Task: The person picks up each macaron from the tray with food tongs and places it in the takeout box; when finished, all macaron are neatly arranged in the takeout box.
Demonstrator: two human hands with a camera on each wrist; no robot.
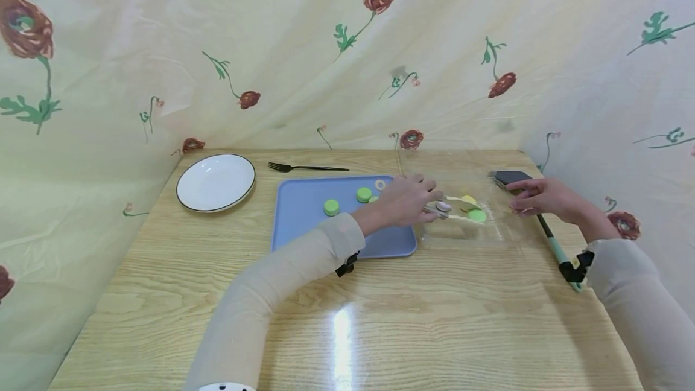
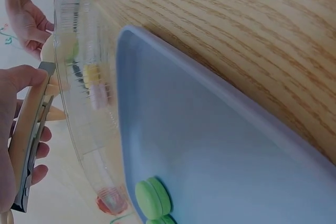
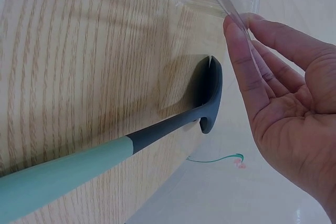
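My left hand (image 1: 407, 199) grips a pair of tongs (image 2: 32, 129) with metal handles and cream arms. The tongs reach over a clear plastic box (image 2: 86, 124), their arms spread apart. Within the box are a green macaron (image 1: 476, 216) close to the tong tips, a yellow macaron (image 2: 92, 75) and a pale purple macaron (image 2: 98, 95). At the box's right side, my right hand (image 3: 294, 87) pinches the edge of a thin clear plastic flap (image 3: 231, 3) between thumb and fingers. Green macarons (image 1: 331, 207) lie on the blue tray (image 1: 304, 228), partly hidden by my left hand.
Under my right arm lies a spatula (image 3: 173, 124) with a dark head and mint handle. A white dark-rimmed plate (image 1: 216, 183) stands at the back left, with a black fork (image 1: 309, 168) behind the tray. A small pale ring (image 1: 380, 184) is on the tray.
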